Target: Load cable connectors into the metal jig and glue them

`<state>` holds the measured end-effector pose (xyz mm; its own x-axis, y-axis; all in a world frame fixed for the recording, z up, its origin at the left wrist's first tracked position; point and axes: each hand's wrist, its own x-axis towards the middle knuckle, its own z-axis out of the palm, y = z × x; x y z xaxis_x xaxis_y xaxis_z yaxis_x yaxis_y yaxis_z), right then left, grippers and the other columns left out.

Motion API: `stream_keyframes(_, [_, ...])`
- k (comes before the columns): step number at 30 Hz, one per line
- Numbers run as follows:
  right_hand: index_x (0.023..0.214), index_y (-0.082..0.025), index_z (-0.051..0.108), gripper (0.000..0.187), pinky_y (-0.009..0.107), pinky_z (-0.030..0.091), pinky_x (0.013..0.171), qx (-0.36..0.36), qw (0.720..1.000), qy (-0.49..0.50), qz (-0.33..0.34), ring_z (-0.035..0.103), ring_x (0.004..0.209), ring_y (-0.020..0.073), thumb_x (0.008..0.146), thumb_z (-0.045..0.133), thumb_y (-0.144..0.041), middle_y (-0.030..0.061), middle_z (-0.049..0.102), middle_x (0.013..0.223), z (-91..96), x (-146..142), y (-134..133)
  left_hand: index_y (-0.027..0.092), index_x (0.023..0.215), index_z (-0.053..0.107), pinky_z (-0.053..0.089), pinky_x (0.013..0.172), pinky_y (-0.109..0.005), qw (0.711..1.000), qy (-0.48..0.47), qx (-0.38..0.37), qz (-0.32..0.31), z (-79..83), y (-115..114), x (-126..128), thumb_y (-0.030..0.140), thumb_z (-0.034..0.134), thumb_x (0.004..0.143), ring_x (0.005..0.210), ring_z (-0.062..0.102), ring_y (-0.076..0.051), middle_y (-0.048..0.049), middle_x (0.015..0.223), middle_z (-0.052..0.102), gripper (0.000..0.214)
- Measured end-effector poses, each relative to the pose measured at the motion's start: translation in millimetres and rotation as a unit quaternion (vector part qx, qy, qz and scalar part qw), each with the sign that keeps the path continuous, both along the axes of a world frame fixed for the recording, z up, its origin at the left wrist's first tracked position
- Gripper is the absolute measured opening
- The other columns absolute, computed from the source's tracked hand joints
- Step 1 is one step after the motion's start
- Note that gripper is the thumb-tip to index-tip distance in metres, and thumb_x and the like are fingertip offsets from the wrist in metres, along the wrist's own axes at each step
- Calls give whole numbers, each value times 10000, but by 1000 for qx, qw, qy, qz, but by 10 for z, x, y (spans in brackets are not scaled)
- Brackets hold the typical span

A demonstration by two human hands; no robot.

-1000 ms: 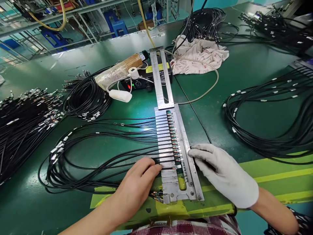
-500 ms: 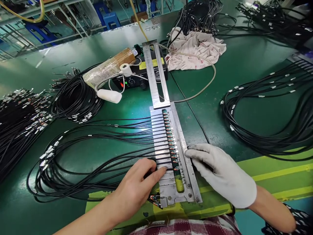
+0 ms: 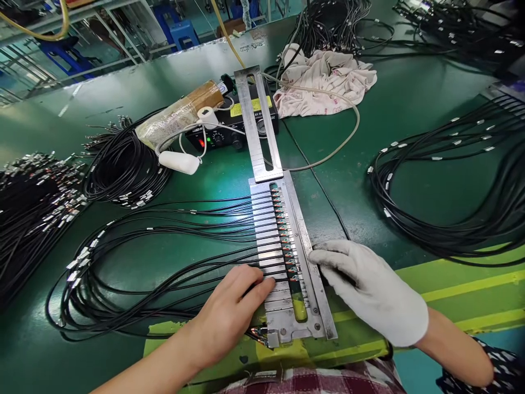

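A slotted metal fixture (image 3: 283, 320) lies on the table with a row of black cables (image 3: 229, 241) set side by side in its grooves. Their stripped ends with small connectors (image 3: 283, 227) show over the long slot. My bare left hand (image 3: 232, 306) is closed at the fixture's left edge, thumb pressing on the lowest cable; its curled fingertips are partly hidden. In a white glove, my right hand (image 3: 369, 290) grips the raised rail on the fixture's right side with its fingertips. Lower grooves hold no cable. More cable ends (image 3: 259, 334) poke out beneath the fixture's lower left.
A slotted metal plate (image 3: 266, 172) leans on a black control box (image 3: 217, 137) behind the fixture. Left lie a taped bundle (image 3: 180, 112) and cable coils (image 3: 127, 169). A crumpled cloth (image 3: 328, 87) sits at the back, another cable coil (image 3: 385, 202) on the right.
The whole view has shifted slightly. My left thumb has drawn back a little to the left along the cable; my right hand keeps its place on the rail.
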<state>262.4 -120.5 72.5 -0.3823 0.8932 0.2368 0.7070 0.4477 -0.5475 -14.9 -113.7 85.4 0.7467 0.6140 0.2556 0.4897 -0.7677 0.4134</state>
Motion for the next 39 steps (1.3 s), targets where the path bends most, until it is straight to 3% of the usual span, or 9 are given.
stream_keyframes(6, [1168, -238, 605, 264, 417, 578, 761, -4, 1000, 4, -2, 676, 945, 231, 958, 456, -177, 76, 682, 1075, 0, 5, -6, 182, 1266, 588, 394, 737, -312, 997, 33, 11, 66, 37, -117, -79, -24, 401, 915, 860, 453, -175, -58, 935, 504, 448])
stream_keyframes(10, [1179, -238, 610, 268, 412, 574, 794, -5, 1000, 6, 6, 672, 975, 230, 958, 464, -195, 77, 676, 1108, -23, 20, -11, 166, 1276, 579, 340, 663, -302, 996, 54, 27, 64, 16, -179, -47, -14, 404, 910, 775, 447, -167, -41, 861, 539, 444])
stream_keyframes(16, [1173, -260, 611, 259, 419, 563, 838, -8, 1000, -1, 16, 665, 987, 224, 963, 465, -217, 69, 669, 1126, -53, 34, -65, 213, 1378, 443, 390, 759, -323, 989, 39, -121, 76, 171, -238, -183, 100, 384, 990, 878, 506, -182, -51, 976, 607, 408])
stream_keyframes(19, [1191, -274, 587, 263, 421, 561, 838, -3, 1000, -6, 18, 656, 1006, 225, 969, 459, -214, 65, 660, 1137, -53, 38, -143, 221, 1254, 489, 396, 820, -343, 980, 66, -162, 91, 260, -353, -359, 167, 449, 991, 946, 511, -201, -52, 1048, 608, 272])
stream_keyframes(23, [1198, -274, 563, 256, 393, 564, 822, 21, 1000, 5, 16, 653, 1013, 214, 971, 465, -208, 62, 661, 1126, -61, 33, -198, 214, 1005, 531, 384, 713, -332, 974, 141, -149, 96, 265, -515, -510, 147, 391, 990, 826, 485, -206, -45, 961, 574, 156])
stream_keyframes(26, [1188, -279, 562, 250, 386, 566, 826, 31, 999, 13, 14, 656, 1008, 208, 967, 475, -200, 57, 662, 1121, -67, 26, -185, 212, 1011, 519, 406, 730, -325, 983, 120, -107, 89, 265, -560, -541, 151, 382, 996, 838, 489, -203, -50, 961, 557, 150])
stream_keyframes(31, [1198, -291, 565, 262, 400, 569, 832, 24, 1000, 10, 9, 656, 1014, 212, 965, 477, -206, 55, 660, 1133, -77, 32, -176, 208, 945, 443, 430, 727, -294, 985, 53, -94, 138, 303, -473, -531, 101, 398, 966, 845, 500, -177, -44, 929, 549, 117])
stream_keyframes(35, [1183, -297, 592, 263, 417, 564, 859, 10, 1000, 6, -3, 654, 1017, 217, 958, 485, -212, 47, 660, 1135, -93, 37, -187, 192, 947, 502, 453, 764, -299, 991, 16, -28, 133, 233, -395, -314, 85, 477, 948, 867, 517, -174, -51, 934, 568, 110])
stream_keyframes(39, [1182, -292, 608, 272, 413, 564, 866, 13, 1000, 6, -8, 659, 1012, 217, 952, 490, -209, 43, 666, 1128, -84, 32, -183, 152, 987, 566, 471, 726, -326, 997, 9, 30, 73, 177, -450, -19, 69, 456, 941, 792, 530, -188, -67, 887, 608, 145])
